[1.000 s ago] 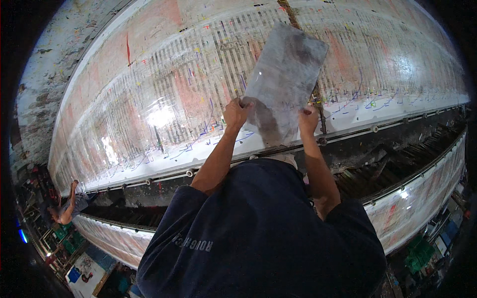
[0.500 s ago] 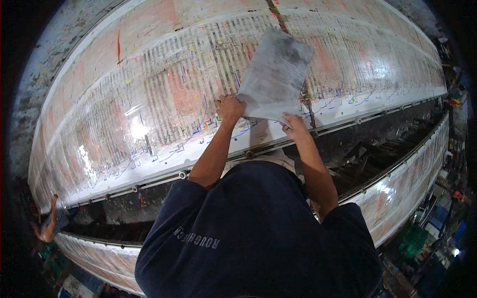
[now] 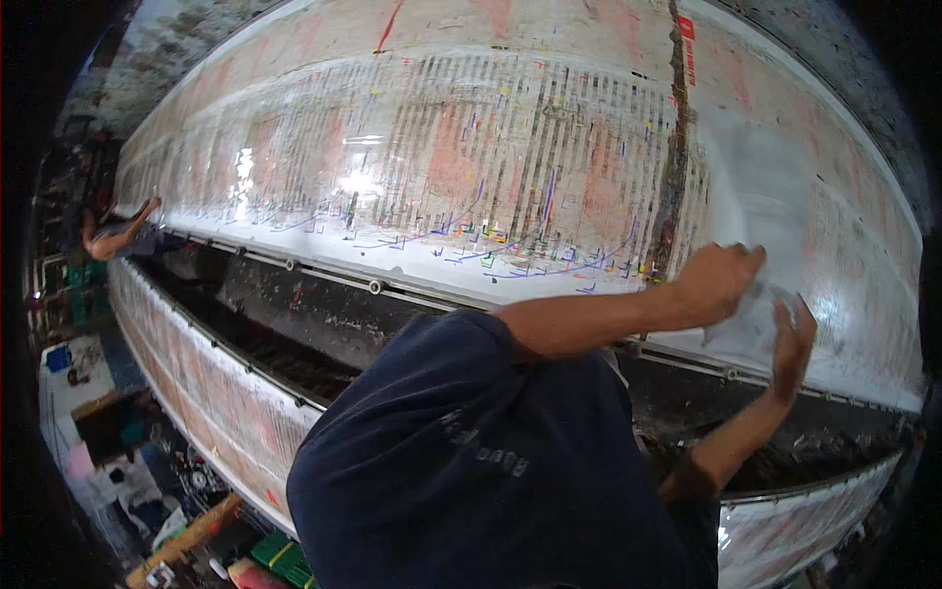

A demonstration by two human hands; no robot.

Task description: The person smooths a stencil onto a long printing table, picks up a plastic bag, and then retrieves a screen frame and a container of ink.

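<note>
A thin, flexible grey-white sheet [image 3: 763,187], blurred by motion, lies over the long work surface [image 3: 324,147] on the right. My left hand [image 3: 721,283] reaches across my body and is closed on the sheet's near edge. Just to its right, my right hand [image 3: 793,339] is at the near corner, thumb and fingers pointing away from me around the sheet. A crumpled-looking part of the sheet hangs between and below the hands, over the white border. Dark stripes and small coloured marks cover the surface.
A metal rail with round fittings [image 3: 376,287] runs along the near edge. Behind me stretches a second long surface [image 3: 226,393], past a dark gap. At the far left another person's arm [image 3: 128,231] reaches to the table. A brown seam [image 3: 677,147] crosses the surface.
My body has turned and moved rightward along the table. Both hands carried the sheet right, past the brown seam; my left arm now stretches across my front.
</note>
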